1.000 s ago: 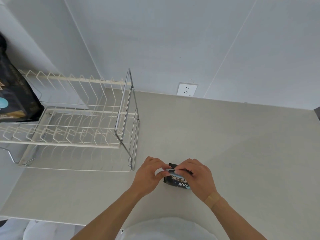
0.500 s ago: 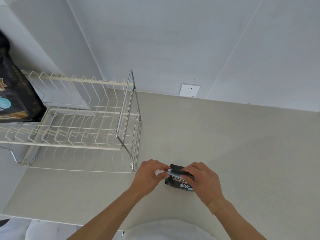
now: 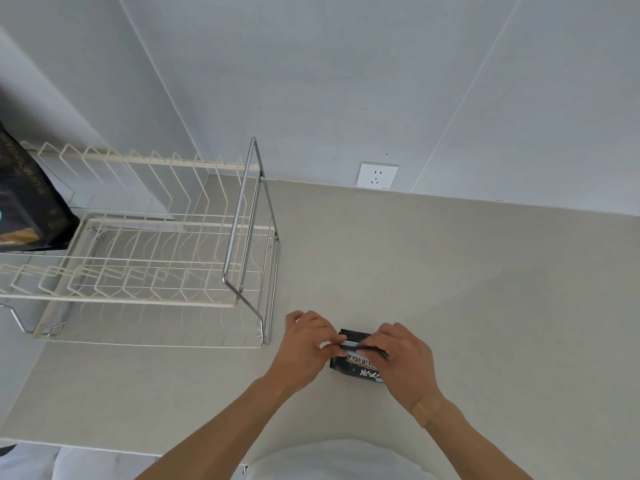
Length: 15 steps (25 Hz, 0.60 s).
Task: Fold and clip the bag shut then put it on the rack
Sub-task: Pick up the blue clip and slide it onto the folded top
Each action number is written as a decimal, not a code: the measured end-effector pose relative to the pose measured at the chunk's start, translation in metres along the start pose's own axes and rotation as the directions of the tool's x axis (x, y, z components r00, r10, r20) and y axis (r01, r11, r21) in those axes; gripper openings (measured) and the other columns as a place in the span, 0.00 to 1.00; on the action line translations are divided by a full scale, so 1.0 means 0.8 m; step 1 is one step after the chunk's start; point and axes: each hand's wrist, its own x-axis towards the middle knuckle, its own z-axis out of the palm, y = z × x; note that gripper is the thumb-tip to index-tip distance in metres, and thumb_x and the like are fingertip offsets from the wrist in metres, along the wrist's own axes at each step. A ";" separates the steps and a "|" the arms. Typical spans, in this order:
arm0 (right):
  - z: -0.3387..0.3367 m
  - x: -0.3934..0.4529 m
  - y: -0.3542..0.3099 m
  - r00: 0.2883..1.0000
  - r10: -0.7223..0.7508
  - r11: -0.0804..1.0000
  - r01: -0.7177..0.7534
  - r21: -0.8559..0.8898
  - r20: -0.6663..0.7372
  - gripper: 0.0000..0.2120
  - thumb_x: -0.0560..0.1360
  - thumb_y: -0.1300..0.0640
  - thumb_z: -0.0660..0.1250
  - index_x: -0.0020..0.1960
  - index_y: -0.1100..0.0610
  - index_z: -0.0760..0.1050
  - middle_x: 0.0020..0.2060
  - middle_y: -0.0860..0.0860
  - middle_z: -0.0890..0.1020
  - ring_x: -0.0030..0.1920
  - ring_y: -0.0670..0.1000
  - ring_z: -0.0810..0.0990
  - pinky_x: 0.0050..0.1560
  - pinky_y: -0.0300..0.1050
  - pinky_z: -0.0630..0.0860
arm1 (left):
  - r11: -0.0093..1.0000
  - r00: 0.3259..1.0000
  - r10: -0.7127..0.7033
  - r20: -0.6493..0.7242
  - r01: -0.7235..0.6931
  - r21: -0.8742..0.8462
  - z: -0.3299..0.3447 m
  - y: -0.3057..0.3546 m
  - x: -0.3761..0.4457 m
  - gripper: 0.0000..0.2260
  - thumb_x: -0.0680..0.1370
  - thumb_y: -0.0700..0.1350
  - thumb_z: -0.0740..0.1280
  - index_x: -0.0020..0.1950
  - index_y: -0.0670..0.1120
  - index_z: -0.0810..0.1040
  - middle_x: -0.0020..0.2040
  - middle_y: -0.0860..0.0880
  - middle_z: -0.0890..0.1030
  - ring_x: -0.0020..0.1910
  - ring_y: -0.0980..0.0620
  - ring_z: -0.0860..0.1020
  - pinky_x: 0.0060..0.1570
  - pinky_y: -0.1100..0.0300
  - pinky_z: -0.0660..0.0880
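The left hand point(image 3: 304, 348) and right hand point(image 3: 403, 358) both pinch the folded top of the small black bag point(image 3: 356, 367), which looks light and crinkly, best held by that fold, with the rack point(image 3: 156, 265) at 10 o'clock.

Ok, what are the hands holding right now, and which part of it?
Both hands hold the small black bag at its folded top edge: the left hand pinches the left end, the right hand the right end. Its bottom rests on the counter.

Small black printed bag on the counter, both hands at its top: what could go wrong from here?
1. The left hand and right hand pinch only the top of the small black printed bag; the fold may spring open before the pale blue clip bites.
2. The white wire dish rack has wide gaps; so small a bag might slip through.
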 end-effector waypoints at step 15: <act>-0.033 -0.063 0.072 0.950 0.306 0.859 -0.307 0.409 0.069 0.18 0.66 0.55 0.78 0.48 0.36 0.79 0.47 0.39 0.81 0.47 0.43 0.77 0.46 0.36 0.73 | 0.911 0.955 0.234 0.181 -0.280 0.304 -0.009 0.037 0.010 0.18 0.71 0.61 0.68 0.57 0.58 0.78 0.51 0.56 0.80 0.50 0.55 0.77 0.57 0.54 0.67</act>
